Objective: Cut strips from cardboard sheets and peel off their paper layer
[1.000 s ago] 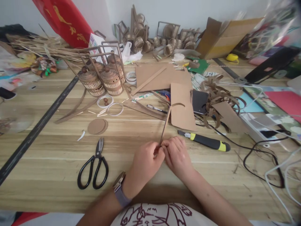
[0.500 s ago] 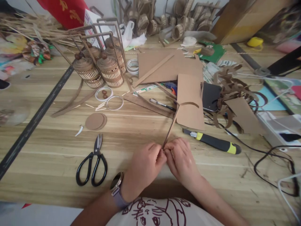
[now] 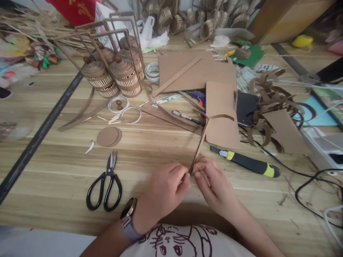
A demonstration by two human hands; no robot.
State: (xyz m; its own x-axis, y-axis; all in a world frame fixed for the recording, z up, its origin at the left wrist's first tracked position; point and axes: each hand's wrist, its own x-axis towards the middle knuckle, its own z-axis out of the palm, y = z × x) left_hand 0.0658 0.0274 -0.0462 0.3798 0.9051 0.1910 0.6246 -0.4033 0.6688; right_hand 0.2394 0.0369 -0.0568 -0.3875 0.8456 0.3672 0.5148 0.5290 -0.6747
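Fingers of both hands are pinched together on the near end of a thin cardboard strip (image 3: pixel 198 144). In the head view, the only one, the left hand (image 3: pixel 163 192) and the right hand (image 3: pixel 214 185) meet fingertip to fingertip at about 6 o'clock of the wooden table (image 3: pixel 160 150), close to the person's body. A watch (image 3: pixel 128 212) sits on the left wrist. From the pinch the strip rises toward 1 o'clock, its far end curling over a cardboard sheet (image 3: pixel 221 114).

At 3 o'clock of the hands, just beside them, a black-and-yellow utility knife (image 3: pixel 248 163) lies flat. At 9 o'clock, well apart, black-handled scissors (image 3: pixel 106 185) lie with blades pointing away. Beyond them, toward 10 o'clock, rest round cardboard discs (image 3: pixel 108 136) and white rings (image 3: pixel 124 110). Woven lidded baskets (image 3: pixel 115 75) stand in a frame at 11 o'clock. A heap of curled cardboard offcuts (image 3: pixel 270 98) sits at 2 o'clock, and a black cable (image 3: pixel 308 182) loops at the right edge.
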